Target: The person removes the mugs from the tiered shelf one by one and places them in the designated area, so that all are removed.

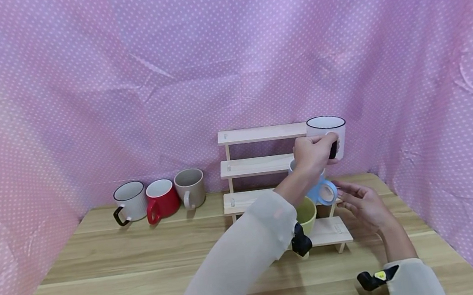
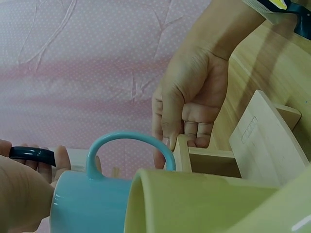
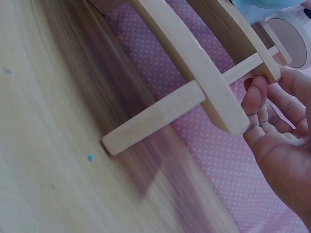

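Above a blue mug and yellow cup, the left hand grips a white mug, right hand pinching the rack.

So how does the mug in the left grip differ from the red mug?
The held mug is white outside with a black rim; the red mug is red outside. The held mug's handle is black, the red mug's red. The held mug is in the left grip; the red mug stands on the table. Both open upward.
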{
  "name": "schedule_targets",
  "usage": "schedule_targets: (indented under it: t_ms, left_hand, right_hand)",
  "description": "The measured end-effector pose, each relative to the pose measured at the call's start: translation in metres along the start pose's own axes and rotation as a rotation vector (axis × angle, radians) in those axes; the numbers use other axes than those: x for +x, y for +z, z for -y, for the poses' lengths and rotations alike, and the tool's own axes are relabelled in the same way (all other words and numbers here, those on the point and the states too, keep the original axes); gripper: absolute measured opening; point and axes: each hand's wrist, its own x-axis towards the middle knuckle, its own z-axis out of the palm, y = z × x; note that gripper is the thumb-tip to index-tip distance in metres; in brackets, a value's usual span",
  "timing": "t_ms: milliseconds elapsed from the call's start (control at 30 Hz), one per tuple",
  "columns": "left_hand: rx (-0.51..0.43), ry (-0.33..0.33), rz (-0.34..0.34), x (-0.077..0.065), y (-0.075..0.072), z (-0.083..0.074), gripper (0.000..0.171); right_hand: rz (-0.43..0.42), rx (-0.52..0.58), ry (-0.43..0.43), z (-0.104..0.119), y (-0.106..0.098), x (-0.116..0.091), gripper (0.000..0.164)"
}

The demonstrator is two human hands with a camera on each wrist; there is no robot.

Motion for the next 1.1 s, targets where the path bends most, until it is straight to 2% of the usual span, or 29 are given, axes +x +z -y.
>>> schedule_targets:
  t_ms: [167, 467, 733, 1100]
  left_hand:
    - [0.0, 0.036, 0.027, 0.001, -0.004, 0.002, 0.016]
    - [-0.061, 0.095, 0.096, 0.002, -0.015, -0.002, 0.018]
    - [-0.071, 0.166, 0.182, 0.004, -0.04, -0.015, 0.022]
    - [-0.062, 0.203, 0.201, 0.004, -0.079, -0.035, 0.026]
  right_hand:
    - [0.004, -0.004, -0.002, -0.001, -0.001, 0.0, 0.033]
    - [0.0, -0.001, -0.008, -0.003, -0.001, 0.0, 0.035]
    - [0.018, 0.021, -0.029, 0.0, 0.004, 0.001, 0.036]
    - [0.019, 0.042, -0.048, 0.0, 0.004, 0.002, 0.035]
